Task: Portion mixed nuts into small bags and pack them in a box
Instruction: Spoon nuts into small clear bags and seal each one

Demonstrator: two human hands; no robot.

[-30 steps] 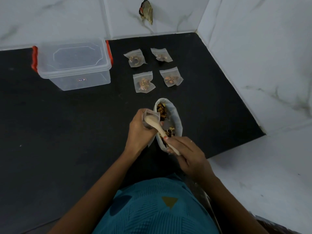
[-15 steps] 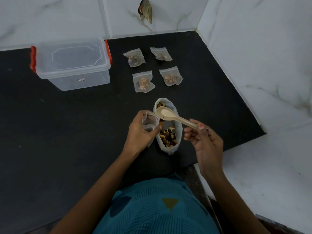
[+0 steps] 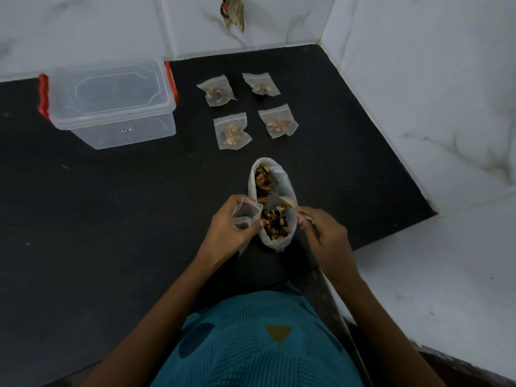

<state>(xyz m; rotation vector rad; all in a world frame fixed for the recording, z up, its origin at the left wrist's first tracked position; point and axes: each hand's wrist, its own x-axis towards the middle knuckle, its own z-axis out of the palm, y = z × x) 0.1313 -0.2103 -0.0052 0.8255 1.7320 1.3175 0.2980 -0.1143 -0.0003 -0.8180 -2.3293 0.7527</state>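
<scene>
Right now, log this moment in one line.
left hand: holds small bag open | right hand: holds spoon, bowl in nut bag | filled bags: four on counter | box: lid on

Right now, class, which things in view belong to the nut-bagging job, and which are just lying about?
In the job: open small bag in left hand; spoon in right hand, at the big nut bag; four filled bags; lidded clear box.
Lying about: brownish object on the wall.
</scene>
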